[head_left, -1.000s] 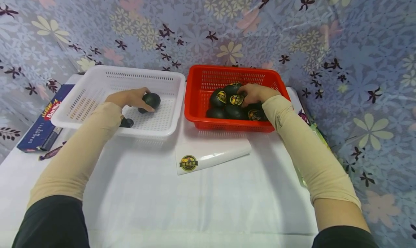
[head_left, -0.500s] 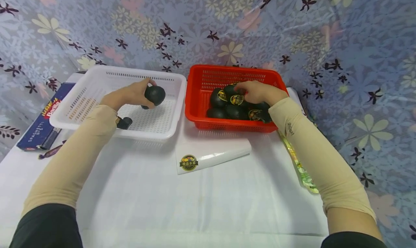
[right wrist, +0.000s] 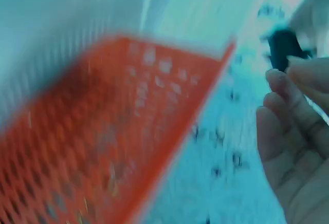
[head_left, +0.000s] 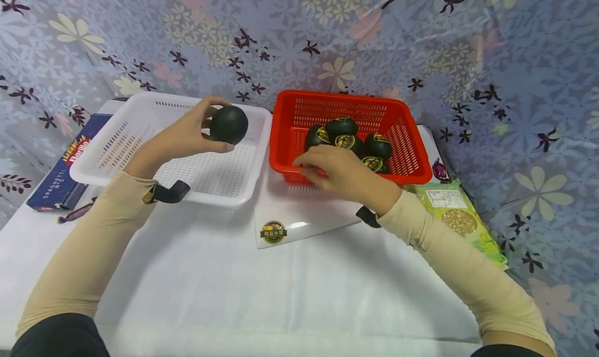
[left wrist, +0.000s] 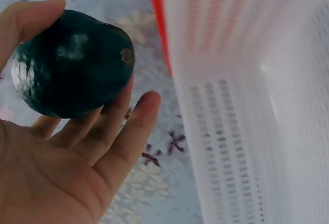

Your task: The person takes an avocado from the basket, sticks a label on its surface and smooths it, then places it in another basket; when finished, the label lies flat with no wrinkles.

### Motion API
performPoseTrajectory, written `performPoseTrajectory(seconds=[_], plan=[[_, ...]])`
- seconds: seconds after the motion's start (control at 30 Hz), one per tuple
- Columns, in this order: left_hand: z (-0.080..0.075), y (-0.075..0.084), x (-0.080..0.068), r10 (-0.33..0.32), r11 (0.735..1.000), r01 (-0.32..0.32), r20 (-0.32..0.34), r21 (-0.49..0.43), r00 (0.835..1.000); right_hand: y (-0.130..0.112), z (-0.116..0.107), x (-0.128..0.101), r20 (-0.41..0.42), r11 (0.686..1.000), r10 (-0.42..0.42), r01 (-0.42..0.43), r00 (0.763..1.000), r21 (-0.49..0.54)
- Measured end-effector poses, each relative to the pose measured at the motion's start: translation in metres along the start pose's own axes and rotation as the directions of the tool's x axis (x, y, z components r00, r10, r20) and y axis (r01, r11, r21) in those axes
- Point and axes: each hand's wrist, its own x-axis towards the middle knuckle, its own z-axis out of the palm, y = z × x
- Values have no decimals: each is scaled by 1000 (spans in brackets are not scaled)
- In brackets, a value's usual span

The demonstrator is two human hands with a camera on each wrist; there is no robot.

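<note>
My left hand [head_left: 189, 134] grips a dark green avocado [head_left: 229, 124] and holds it up above the white basket [head_left: 140, 101]. The left wrist view shows this avocado [left wrist: 72, 64] cradled between thumb and fingers [left wrist: 123, 136], with no sticker visible on it. My right hand [head_left: 337, 172] hovers over the front rim of the red basket [head_left: 407, 139], fingers relaxed and holding nothing. Several stickered avocados [head_left: 341, 128] lie in the red basket. A white sheet [head_left: 309, 219] bearing one round sticker [head_left: 273, 232] lies just in front of the right hand. The right wrist view is blurred.
A blue spaghetti box [head_left: 61, 167] lies left of the white basket. A green food packet [head_left: 456, 216] lies right of the red basket. A floral curtain closes off the back and sides. White cloth covers the table [head_left: 262, 294].
My left hand lifted the avocado out of the white basket and towards the middle. My right hand left the avocados in the red basket and drew back over its front rim.
</note>
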Motion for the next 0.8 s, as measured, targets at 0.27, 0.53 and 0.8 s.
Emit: performPoseTrajectory(seconds=[0.27, 0.53, 0.8], plan=[[26, 8, -37, 141, 990, -144, 138, 7, 980, -27, 60, -12, 269, 999, 26, -37, 963, 34], [41, 7, -60, 168, 984, -180, 317, 10, 934, -35, 103, -10, 396, 994, 61, -90, 916, 56], [41, 5, -70, 213, 975, -219, 389, -31, 896, -34, 114, -8, 388, 985, 91, -140, 917, 99]])
